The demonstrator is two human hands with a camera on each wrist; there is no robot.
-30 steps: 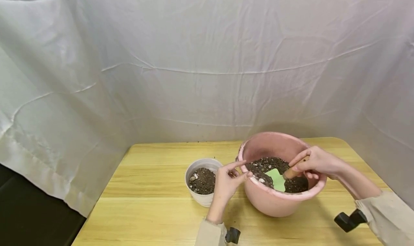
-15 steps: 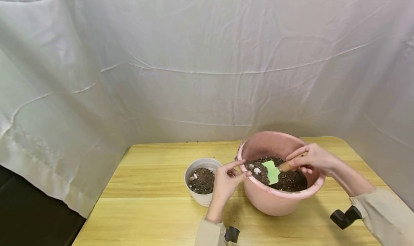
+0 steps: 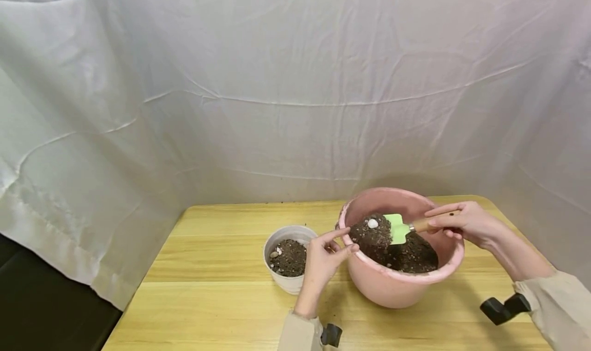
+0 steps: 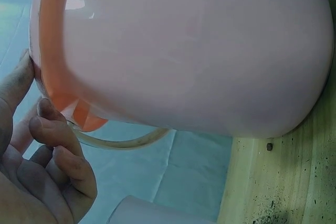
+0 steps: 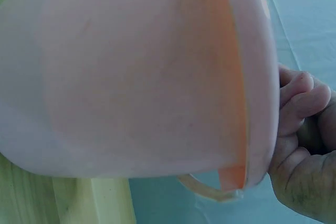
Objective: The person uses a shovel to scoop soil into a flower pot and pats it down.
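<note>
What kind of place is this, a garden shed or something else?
Probably an indoor staged potting setup, not a shed: a wooden table hemmed by a white cloth backdrop, with a pink basin of soil and a small white pot.

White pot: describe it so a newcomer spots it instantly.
On the wooden table, find the big pink basin. Just left of it, by the left hand, stands the white pot: far smaller, white, holding soil with pale pebbles.
</note>
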